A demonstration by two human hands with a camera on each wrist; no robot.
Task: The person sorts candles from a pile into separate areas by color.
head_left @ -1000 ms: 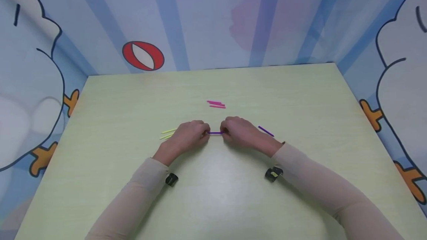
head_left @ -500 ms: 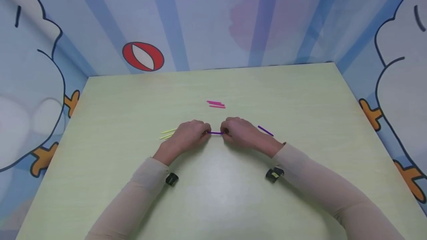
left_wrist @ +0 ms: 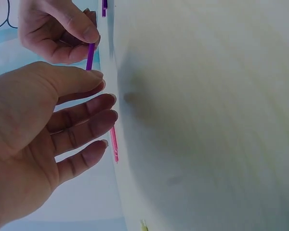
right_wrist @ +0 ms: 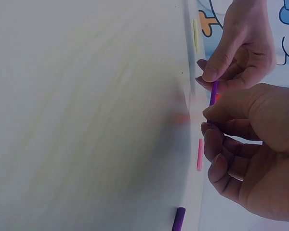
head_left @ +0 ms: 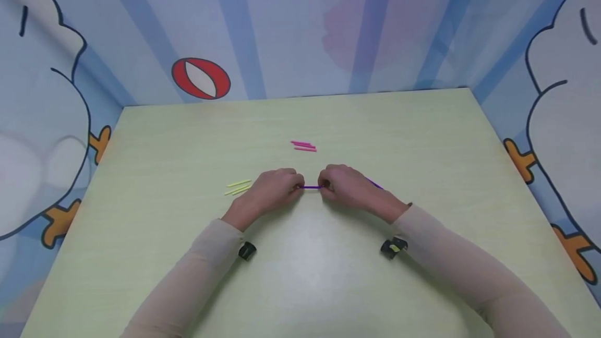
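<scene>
A thin purple stick [head_left: 311, 187] is stretched level between both hands, a little above the table. My left hand [head_left: 277, 190] pinches its left end between thumb and forefinger; in the left wrist view the other fingers of that left hand [left_wrist: 53, 120] are spread loosely. The right end is pinched by my right hand [head_left: 347, 185], whose thumb and forefinger also show in the right wrist view. A second purple stick [head_left: 374, 183] lies on the table just behind the right hand, partly covered by it. The stick's two ends are hidden in the fingers.
Several yellow sticks [head_left: 238, 187] lie left of the left hand. Pink sticks [head_left: 303, 146] form a small group farther back on the pale table [head_left: 300, 286]. Cartoon-printed walls [head_left: 300, 25] border the table at the back and both sides.
Both hands have shifted slightly to the right together with the purple stick. The right hand now covers more of the loose purple stick, and more of the yellow sticks shows.
</scene>
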